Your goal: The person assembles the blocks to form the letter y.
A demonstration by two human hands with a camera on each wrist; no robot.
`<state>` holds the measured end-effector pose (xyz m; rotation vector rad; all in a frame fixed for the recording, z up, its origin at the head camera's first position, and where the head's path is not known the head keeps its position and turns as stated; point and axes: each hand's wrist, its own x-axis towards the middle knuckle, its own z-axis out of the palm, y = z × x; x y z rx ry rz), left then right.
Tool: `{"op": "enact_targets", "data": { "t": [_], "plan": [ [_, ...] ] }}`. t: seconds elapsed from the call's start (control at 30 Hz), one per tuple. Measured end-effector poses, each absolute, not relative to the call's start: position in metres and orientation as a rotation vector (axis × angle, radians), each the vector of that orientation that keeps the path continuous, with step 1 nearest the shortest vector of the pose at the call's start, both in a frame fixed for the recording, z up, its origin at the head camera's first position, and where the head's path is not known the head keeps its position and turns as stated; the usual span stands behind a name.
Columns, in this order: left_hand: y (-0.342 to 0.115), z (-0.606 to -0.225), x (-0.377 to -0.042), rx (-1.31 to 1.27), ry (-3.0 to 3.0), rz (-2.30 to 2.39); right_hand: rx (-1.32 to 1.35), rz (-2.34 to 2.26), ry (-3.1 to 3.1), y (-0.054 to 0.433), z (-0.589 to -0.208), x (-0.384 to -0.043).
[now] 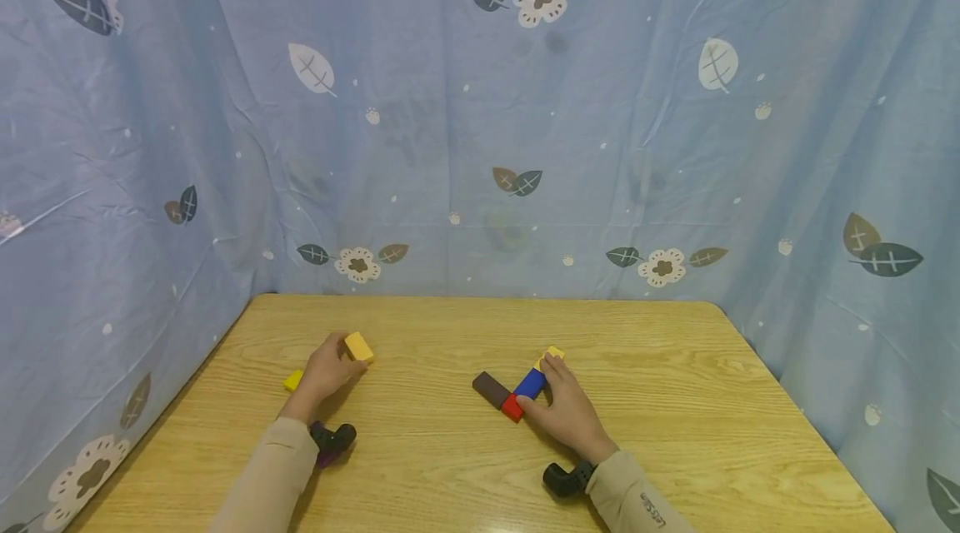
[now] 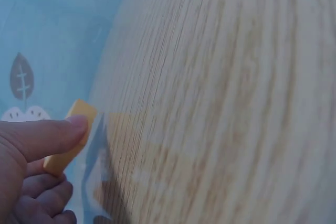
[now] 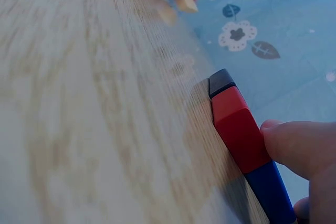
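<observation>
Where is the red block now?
In the head view, the red block sits on the table just right of centre, between the dark brown block and the blue block, by the thumb of the right hand.

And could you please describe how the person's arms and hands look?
The left sleeve and right sleeve are beige; the right bears small dark lettering. The left hand and right hand wear no gloves. Each cuff adjoins a black, rounded device; the left one shows some purple.
</observation>
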<state>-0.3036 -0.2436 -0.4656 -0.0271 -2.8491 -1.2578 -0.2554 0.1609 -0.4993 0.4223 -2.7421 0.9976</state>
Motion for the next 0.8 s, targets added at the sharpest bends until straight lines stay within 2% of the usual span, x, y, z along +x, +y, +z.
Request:
{"op": "enact_targets", "data": {
  "t": [0.8],
  "plan": [
    [-0.222, -0.444, -0.308, -0.178, -2.612, -1.491, 0.42, 0.98, -2.747, 0.16, -0.498, -0.255]
  ]
}}
